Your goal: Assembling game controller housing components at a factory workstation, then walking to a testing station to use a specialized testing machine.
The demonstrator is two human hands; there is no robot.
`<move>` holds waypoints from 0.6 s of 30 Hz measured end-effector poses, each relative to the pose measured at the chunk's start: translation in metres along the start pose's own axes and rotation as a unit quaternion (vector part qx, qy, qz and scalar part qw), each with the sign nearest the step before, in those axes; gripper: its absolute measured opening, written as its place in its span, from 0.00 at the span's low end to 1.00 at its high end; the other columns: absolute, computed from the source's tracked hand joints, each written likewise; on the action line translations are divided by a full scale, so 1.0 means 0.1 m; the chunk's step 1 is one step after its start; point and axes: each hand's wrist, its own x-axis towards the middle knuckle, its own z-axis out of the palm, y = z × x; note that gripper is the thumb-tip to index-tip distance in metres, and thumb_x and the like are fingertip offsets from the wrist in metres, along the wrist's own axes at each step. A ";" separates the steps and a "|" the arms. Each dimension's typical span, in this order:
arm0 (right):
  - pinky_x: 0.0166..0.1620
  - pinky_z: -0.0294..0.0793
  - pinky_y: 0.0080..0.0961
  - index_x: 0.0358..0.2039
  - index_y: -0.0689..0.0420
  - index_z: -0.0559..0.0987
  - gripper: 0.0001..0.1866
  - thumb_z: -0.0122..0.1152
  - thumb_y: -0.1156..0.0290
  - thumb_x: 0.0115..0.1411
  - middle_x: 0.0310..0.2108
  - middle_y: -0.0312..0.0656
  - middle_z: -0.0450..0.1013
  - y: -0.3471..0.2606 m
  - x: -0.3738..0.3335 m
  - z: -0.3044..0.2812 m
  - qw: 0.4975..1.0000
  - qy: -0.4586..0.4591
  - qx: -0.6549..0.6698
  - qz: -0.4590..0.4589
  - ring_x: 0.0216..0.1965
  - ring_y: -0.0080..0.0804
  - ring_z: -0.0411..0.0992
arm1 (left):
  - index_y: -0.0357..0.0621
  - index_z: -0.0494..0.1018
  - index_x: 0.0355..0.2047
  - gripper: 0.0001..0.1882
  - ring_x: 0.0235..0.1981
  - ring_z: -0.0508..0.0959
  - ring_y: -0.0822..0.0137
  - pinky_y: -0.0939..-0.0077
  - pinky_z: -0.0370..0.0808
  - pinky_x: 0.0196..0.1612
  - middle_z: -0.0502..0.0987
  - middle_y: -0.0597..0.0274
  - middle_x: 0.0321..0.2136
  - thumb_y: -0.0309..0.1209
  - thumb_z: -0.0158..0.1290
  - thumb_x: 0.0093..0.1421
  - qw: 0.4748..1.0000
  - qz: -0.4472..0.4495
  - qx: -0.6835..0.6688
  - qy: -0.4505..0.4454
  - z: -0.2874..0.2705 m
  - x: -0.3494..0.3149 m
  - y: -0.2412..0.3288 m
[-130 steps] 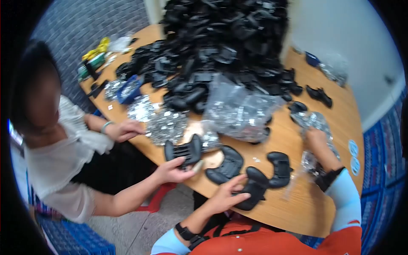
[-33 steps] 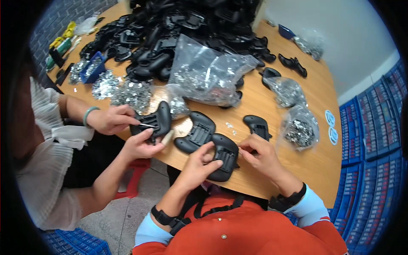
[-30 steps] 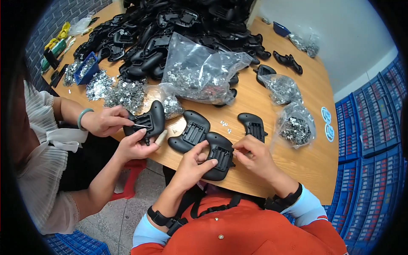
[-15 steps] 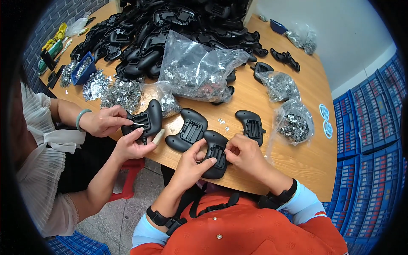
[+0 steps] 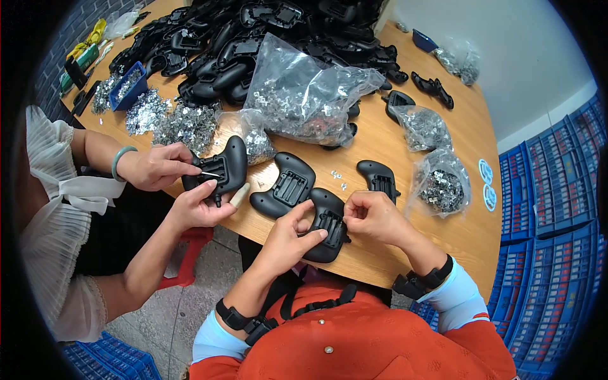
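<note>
Left hand (image 5: 286, 239): clamped on black gamepad shell (image 5: 328, 218) at near edge of table (image 5: 468, 247), thumb uppermost. Right hand (image 5: 373, 215): fingertips pinched together at shell's 3 o'clock rim; anything between them indiscernible. From held shell: second shell (image 5: 288, 187) just beside, 10–11 o'clock; metal pieces (image 5: 335, 175), 12; third shell (image 5: 377, 174), 1–2; clear bag (image 5: 441, 190), 2–3; co-worker's hands (image 5: 197, 208) gripping fourth shell (image 5: 234, 157), 9–10.

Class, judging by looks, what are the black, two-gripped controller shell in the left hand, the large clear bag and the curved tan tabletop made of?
Controller shell: probably moulded plastic, satin; soft highlights, crisp ribs.
Bag: likely glossy plastic film; creased, see-through.
Tabletop: wood or laminate, low sheen; grain shows.
</note>
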 end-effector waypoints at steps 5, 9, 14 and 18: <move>0.27 0.70 0.23 0.22 0.63 0.75 0.04 0.61 0.77 0.47 0.20 0.40 0.71 -0.02 0.01 0.04 0.998 0.000 -0.058 -0.032 0.22 0.27 0.70 | 0.29 0.52 0.61 0.33 0.42 0.76 0.71 0.79 0.74 0.44 0.77 0.53 0.42 0.18 0.53 0.57 1.000 0.008 0.002 -0.002 0.00 0.00 -0.02; 0.28 0.72 0.28 0.23 0.63 0.76 0.04 0.62 0.76 0.48 0.20 0.44 0.71 -0.05 0.02 0.02 0.994 0.020 -0.086 -0.063 0.22 0.35 0.72 | 0.29 0.52 0.61 0.34 0.42 0.76 0.71 0.79 0.74 0.44 0.76 0.53 0.43 0.18 0.53 0.57 1.000 -0.001 0.021 -0.003 -0.01 0.02 -0.01; 0.27 0.69 0.20 0.27 0.62 0.77 0.04 0.63 0.76 0.52 0.22 0.38 0.70 -0.10 -0.01 -0.12 0.993 0.059 -0.087 -0.049 0.23 0.22 0.70 | 0.29 0.52 0.61 0.34 0.42 0.76 0.72 0.80 0.74 0.44 0.77 0.55 0.42 0.18 0.53 0.57 1.000 0.000 -0.021 -0.003 -0.01 0.03 0.03; 0.27 0.69 0.23 0.28 0.61 0.77 0.05 0.64 0.75 0.51 0.23 0.40 0.70 -0.05 -0.03 -0.08 0.988 0.128 -0.080 -0.040 0.24 0.26 0.71 | 0.30 0.52 0.62 0.33 0.41 0.76 0.73 0.80 0.74 0.43 0.77 0.55 0.41 0.18 0.52 0.57 1.000 -0.006 -0.016 -0.009 -0.02 0.02 0.04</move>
